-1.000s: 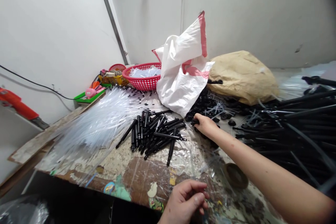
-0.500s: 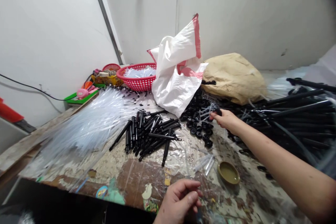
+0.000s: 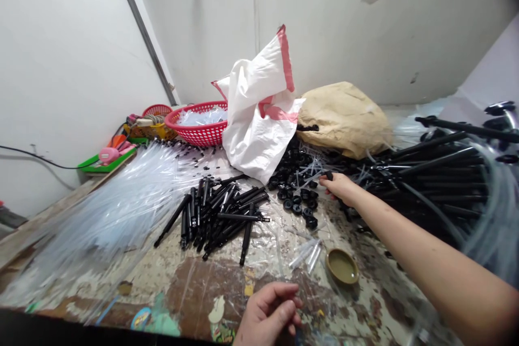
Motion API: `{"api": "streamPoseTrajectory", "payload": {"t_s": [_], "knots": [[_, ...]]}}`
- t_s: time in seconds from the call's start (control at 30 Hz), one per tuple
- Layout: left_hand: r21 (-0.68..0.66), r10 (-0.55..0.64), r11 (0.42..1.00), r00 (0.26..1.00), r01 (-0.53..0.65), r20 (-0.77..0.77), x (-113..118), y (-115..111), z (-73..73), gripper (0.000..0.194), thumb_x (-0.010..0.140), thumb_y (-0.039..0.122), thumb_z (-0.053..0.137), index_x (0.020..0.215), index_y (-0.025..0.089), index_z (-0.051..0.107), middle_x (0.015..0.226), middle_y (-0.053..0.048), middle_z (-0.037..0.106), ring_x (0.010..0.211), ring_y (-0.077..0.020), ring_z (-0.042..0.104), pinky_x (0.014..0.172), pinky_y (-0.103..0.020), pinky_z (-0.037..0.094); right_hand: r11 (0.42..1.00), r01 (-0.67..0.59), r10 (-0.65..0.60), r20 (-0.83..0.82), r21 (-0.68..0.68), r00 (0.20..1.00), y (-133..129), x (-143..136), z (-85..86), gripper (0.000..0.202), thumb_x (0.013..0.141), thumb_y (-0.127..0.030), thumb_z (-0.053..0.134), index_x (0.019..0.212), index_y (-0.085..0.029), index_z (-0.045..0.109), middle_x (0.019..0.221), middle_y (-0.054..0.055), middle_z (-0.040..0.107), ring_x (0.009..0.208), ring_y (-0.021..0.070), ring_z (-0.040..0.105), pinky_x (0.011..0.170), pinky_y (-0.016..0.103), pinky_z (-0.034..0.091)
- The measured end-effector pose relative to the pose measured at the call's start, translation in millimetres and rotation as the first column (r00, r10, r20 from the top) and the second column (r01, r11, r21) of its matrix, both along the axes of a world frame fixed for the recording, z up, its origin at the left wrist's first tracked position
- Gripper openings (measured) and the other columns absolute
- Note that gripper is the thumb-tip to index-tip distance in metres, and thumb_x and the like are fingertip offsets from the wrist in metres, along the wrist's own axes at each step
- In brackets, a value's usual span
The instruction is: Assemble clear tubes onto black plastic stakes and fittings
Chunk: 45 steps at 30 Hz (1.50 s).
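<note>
Watching through the head camera, I see the right hand reaching out over the bench, thumb and fingers pinching a small black part. That part sits just right of a heap of black round pieces, near some thin pale strips. The left hand is at the front edge, its fingers loosely curled; from my view I cannot tell whether they close on anything.

Between the left hand and the white sack I make out a jumbled pile of short black tubes, with a fan of long clear strands to its left. A small round bowl is near the left hand, with a few short clear tubes just beside it. Long black rods are stacked beyond the right forearm.
</note>
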<state>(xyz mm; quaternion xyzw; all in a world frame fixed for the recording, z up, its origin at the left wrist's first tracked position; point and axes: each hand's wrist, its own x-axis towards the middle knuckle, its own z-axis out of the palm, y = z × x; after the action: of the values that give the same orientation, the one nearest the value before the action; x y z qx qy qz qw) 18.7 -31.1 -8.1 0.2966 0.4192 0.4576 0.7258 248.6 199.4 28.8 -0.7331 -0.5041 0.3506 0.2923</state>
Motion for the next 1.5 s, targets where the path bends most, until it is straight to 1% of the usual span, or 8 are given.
{"api": "streamPoseTrajectory", "payload": {"t_s": [0.13, 0.33, 0.53, 0.7, 0.8, 0.97, 1.17, 1.5], "knots": [[-0.028, 0.004, 1.0, 1.0, -0.004, -0.008, -1, 1, -1.7, 0.033, 0.058, 0.037, 0.079, 0.084, 0.018, 0.071, 0.073, -0.004, 0.068, 0.057, -0.009, 0.058, 0.052, -0.02, 0.041, 0.999, -0.032, 0.032, 0.087, 0.002, 0.996, 10, -10, -2.4, 0.02, 0.088, -0.03, 0.051, 0.094, -0.013, 0.056, 0.071, -0.003, 0.056, 0.05, 0.0051, 0.049, 0.046, 0.019, 0.042], [-0.053, 0.009, 0.999, 1.0, -0.008, 0.024, -2, 3, -4.4, 0.033, 0.057, 0.036, 0.079, 0.083, 0.018, 0.071, 0.071, -0.004, 0.066, 0.056, -0.0088, 0.057, 0.052, -0.02, 0.041, 0.957, -0.237, 0.197, 0.229, 0.166, 0.953, 3, -27, 13.7, 0.012, 0.075, -0.013, 0.057, 0.085, -0.012, 0.062, 0.074, 0.003, 0.058, 0.072, 0.0145, 0.056, 0.068, 0.026, 0.045], [-0.033, 0.017, 0.999, 1.0, -0.017, 0.01, 0, 5, -3.5, 0.034, 0.057, 0.037, 0.079, 0.084, 0.018, 0.071, 0.071, -0.005, 0.067, 0.056, -0.0094, 0.056, 0.05, -0.02, 0.039, 0.823, -0.486, 0.407, 0.291, 0.294, 0.866, -29, -102, 34.3, 0.034, 0.068, -0.012, 0.057, 0.102, -0.015, 0.06, 0.107, 0.009, 0.054, 0.098, 0.0202, 0.052, 0.087, 0.028, 0.041], [-0.071, 0.055, 0.996, 0.998, -0.053, 0.028, -1, 6, -4.5, 0.036, 0.054, 0.037, 0.081, 0.082, 0.017, 0.072, 0.069, -0.005, 0.067, 0.054, -0.0093, 0.055, 0.049, -0.02, 0.038, 0.798, -0.526, 0.457, 0.274, 0.294, 0.846, -31, -173, 34.0, 0.028, 0.073, -0.012, 0.054, 0.1, -0.014, 0.062, 0.11, 0.012, 0.054, 0.096, 0.0214, 0.055, 0.083, 0.029, 0.044], [-0.089, 0.079, 0.993, 0.996, -0.075, 0.046, -4, 7, -5.9, 0.038, 0.051, 0.035, 0.083, 0.082, 0.016, 0.072, 0.069, -0.006, 0.067, 0.053, -0.0094, 0.054, 0.048, -0.02, 0.038, 0.774, -0.545, 0.477, 0.269, 0.323, 0.837, -28, -187, 35.7, 0.027, 0.077, -0.018, 0.054, 0.103, -0.015, 0.062, 0.119, 0.012, 0.052, 0.097, 0.0207, 0.056, 0.085, 0.029, 0.045], [-0.095, 0.119, 0.989, 0.989, -0.111, 0.09, -2, 5, -5.2, 0.035, 0.053, 0.033, 0.082, 0.081, 0.015, 0.072, 0.069, -0.006, 0.067, 0.051, -0.0079, 0.053, 0.047, -0.019, 0.037, 0.776, -0.539, 0.446, 0.319, 0.328, 0.836, -14, -127, 36.2, 0.026, 0.083, -0.02, 0.048, 0.103, -0.016, 0.064, 0.113, 0.01, 0.058, 0.101, 0.019, 0.055, 0.09, 0.029, 0.041], [-0.112, 0.121, 0.987, 0.99, -0.113, 0.072, 0, 3, 4.5, 0.033, 0.054, 0.031, 0.082, 0.081, 0.014, 0.073, 0.069, -0.006, 0.067, 0.054, -0.0086, 0.055, 0.048, -0.017, 0.036, 0.865, -0.471, 0.377, 0.396, 0.173, 0.837, -15, -23, 21.1, 0.022, 0.079, -0.018, 0.047, 0.078, -0.016, 0.069, 0.076, 0.005, 0.067, 0.075, 0.0188, 0.06, 0.07, 0.028, 0.044], [-0.117, 0.118, 0.987, 0.991, -0.111, 0.056, -1, 2, 14.6, 0.03, 0.058, 0.029, 0.08, 0.084, 0.015, 0.073, 0.072, -0.006, 0.066, 0.057, -0.0081, 0.053, 0.052, -0.018, 0.038, 0.8, -0.59, 0.505, 0.406, 0.111, 0.762, -72, -18, -11.6, 0.007, 0.06, -0.015, 0.068, 0.066, -0.018, 0.067, 0.077, 0.002, 0.055, 0.07, 0.0145, 0.054, 0.066, 0.025, 0.043]]}}
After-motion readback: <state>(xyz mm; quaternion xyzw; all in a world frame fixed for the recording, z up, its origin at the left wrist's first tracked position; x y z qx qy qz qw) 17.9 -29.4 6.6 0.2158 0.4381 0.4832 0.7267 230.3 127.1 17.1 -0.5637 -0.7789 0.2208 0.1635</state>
